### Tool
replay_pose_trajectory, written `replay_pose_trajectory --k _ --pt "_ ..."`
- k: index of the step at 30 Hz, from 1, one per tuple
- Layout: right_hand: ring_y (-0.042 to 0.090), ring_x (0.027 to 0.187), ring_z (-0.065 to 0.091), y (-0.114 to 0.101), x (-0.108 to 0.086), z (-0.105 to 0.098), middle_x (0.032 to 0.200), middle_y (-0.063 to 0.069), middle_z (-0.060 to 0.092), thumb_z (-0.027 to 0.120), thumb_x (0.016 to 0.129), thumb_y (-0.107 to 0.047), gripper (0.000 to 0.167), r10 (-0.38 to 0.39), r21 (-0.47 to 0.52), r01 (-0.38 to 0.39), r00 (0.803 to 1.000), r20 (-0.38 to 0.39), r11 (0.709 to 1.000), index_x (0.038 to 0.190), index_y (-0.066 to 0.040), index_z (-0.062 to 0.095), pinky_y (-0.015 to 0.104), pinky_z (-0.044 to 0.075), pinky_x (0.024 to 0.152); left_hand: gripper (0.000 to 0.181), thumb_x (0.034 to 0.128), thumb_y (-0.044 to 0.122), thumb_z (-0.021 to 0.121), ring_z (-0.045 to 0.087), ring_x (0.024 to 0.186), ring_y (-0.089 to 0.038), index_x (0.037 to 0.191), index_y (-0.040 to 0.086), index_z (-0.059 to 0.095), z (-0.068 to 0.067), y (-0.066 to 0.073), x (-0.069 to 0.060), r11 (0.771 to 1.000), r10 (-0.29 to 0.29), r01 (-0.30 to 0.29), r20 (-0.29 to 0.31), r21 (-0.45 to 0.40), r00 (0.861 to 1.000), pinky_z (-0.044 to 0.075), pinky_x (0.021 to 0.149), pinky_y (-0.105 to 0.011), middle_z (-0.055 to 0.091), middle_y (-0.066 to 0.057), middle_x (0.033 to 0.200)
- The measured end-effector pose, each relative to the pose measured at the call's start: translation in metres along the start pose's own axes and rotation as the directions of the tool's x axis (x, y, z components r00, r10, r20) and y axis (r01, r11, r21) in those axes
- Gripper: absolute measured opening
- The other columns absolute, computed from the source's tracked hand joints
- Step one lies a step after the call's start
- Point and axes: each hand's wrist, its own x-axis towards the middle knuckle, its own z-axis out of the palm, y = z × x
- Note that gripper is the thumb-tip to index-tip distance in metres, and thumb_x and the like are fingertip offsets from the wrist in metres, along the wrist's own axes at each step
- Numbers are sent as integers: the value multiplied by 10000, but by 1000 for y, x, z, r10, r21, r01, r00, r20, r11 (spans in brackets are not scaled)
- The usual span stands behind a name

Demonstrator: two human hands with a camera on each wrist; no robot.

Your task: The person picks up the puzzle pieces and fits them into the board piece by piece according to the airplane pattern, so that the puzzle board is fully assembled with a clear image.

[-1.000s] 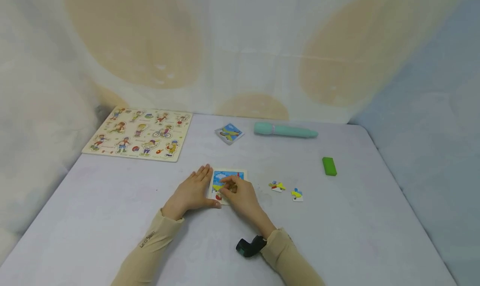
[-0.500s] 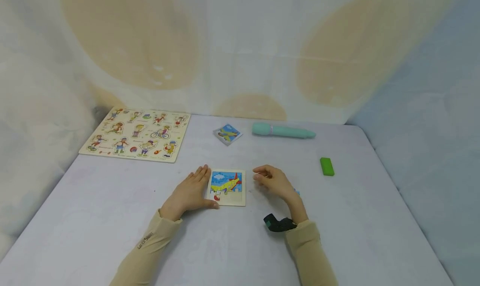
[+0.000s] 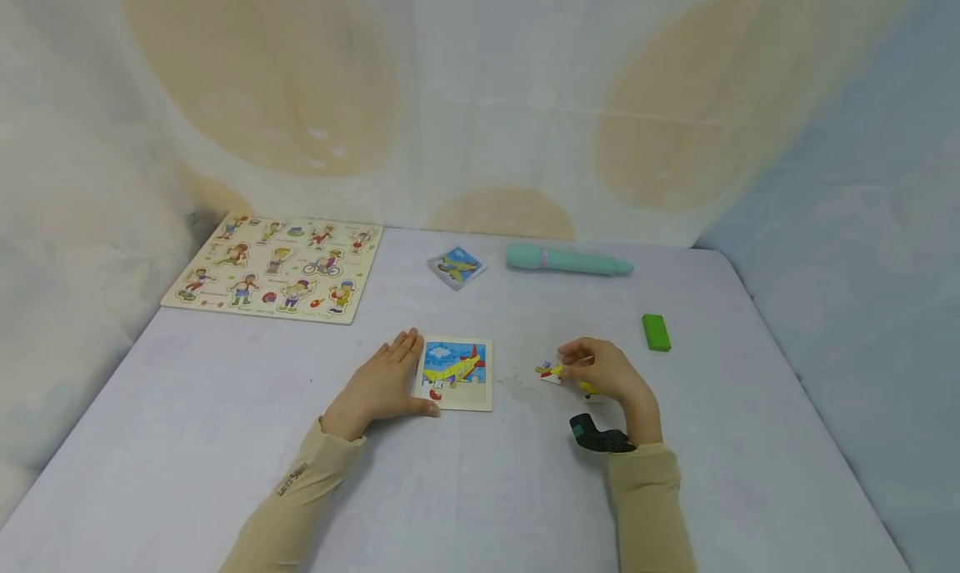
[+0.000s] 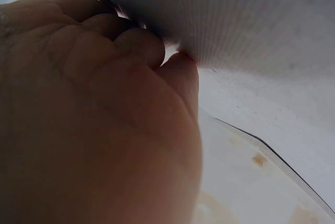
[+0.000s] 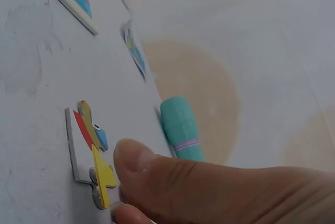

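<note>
A square jigsaw puzzle (image 3: 453, 374) in a pale frame lies mid-table, showing a yellow airplane on blue, with a bare strip along its lower right. My left hand (image 3: 381, 385) rests beside the frame's left edge, fingers extended, thumb at the lower left corner. To the right, my right hand (image 3: 611, 377) hovers at a loose puzzle piece (image 5: 86, 148) printed red and yellow. In the right wrist view its thumb (image 5: 136, 156) and one fingertip come up to the piece's yellow end; the piece lies on the table. A second loose piece (image 3: 590, 389) is partly covered by that hand.
A wooden board with sports figures (image 3: 273, 266) lies at the back left. Behind the puzzle are a small airplane picture card (image 3: 457, 267) and a mint-green tapered stick (image 3: 570, 259). A green block (image 3: 656, 333) sits at the right. Cloth walls bound the table.
My right hand has left the puzzle and moved right to the loose pieces. The left hand has stayed at the frame.
</note>
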Motion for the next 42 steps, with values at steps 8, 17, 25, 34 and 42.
replay_pose_trajectory --k 8,17,25,34,42 --pt "219 892 599 -3 6 10 975 124 637 758 757 12 422 -13 -22 12 1000 -28 1000 1163 -11 646 245 482 670 1169 724 607 750 143 1503 -355 1519 -44 194 1 -2 0 1000 -9 9 11 3 1000 175 1225 -500 144 -210 1610" --pt "208 878 579 -7 7 16 970 123 651 723 774 31 365 -35 -52 34 999 -4 998 1132 -12 663 271 462 729 1166 729 599 751 139 1502 -360 1518 -50 189 0 -1 0 1000 -5 5 14 11 1000 173 1225 -503 138 -216 1609" --pt "186 836 572 -9 10 22 941 104 663 740 760 24 359 -24 -40 24 1000 -3 999 1110 -23 671 258 447 720 1167 728 598 753 138 1501 -363 1517 -52 190 1 -1 0 1000 -3 2 18 4 1000 172 1224 -505 139 -219 1608" --pt "191 829 561 -9 10 23 933 99 651 747 768 17 365 -28 -23 28 1000 -4 999 1122 -20 662 256 440 708 1172 725 603 752 139 1502 -360 1519 -49 188 2 -1 0 1000 -10 10 15 8 1000 170 1226 -501 140 -216 1609" --pt "188 818 551 -9 8 21 944 103 618 786 735 8 497 -39 13 39 999 19 999 1203 -24 623 261 446 716 1167 726 599 753 143 1501 -362 1519 -47 191 0 1 0 1000 -6 6 14 4 1000 174 1224 -503 143 -217 1608"
